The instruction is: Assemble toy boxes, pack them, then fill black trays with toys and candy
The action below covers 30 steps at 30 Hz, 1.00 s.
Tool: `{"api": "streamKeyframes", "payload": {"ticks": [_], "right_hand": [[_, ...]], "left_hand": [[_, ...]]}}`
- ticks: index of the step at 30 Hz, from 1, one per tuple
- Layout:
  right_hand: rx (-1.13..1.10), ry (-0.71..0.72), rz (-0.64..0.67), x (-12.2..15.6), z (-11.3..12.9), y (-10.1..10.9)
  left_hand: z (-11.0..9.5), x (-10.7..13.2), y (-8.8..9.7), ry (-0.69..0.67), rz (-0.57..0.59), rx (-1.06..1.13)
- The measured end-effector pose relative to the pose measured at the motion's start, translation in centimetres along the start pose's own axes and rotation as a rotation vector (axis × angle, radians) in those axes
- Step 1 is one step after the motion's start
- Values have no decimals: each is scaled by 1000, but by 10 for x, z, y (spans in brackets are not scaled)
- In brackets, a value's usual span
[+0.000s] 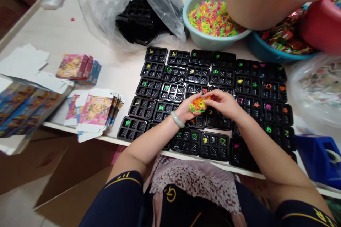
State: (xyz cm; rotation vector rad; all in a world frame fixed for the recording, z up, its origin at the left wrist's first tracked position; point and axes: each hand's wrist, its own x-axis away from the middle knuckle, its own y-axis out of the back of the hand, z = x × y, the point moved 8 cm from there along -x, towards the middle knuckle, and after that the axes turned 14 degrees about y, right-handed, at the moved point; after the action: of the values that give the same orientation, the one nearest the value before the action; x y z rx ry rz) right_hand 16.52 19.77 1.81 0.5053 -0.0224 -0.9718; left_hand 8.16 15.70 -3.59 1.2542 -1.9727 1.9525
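My left hand point(186, 110), with a pale bangle point(177, 119) at its wrist, is cupped palm up around a heap of small plastic toys point(197, 105) in yellow, orange and green. Fingers of my right hand point(223, 102) pinch at the heap's right edge; the exact piece between them is too small to make out. Below both hands lie rows of black compartment trays point(148, 88). Many trays hold one or two small bright pieces, such as the green one point(161, 107) in a tray left of my hands. My forearms hide several trays.
Behind the trays stand a light blue basin point(188, 21) of small colourful plastic pieces, a beige tub point(239, 3) and a blue basin point(255, 48) of wrapped items. A clear bag point(101, 17) holds more black trays. Printed boxes point(73, 66) are at left, a blue tape dispenser point(317, 159) at right.
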Motion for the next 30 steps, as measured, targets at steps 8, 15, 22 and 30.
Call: {"api": "streamKeyframes", "payload": {"ticks": [8, 15, 22, 30], "right_hand": [[219, -102, -285, 12, -41, 80], [679, -74, -84, 20, -70, 96], [459, 168, 124, 20, 2, 11], [673, 291, 473, 37, 22, -86]], "left_hand": [[-8, -7, -7, -18, -23, -7], [-25, 8, -1, -100, -27, 6], [-29, 39, 25, -154, -99, 56], [-19, 88, 62, -229, -173, 85]]}}
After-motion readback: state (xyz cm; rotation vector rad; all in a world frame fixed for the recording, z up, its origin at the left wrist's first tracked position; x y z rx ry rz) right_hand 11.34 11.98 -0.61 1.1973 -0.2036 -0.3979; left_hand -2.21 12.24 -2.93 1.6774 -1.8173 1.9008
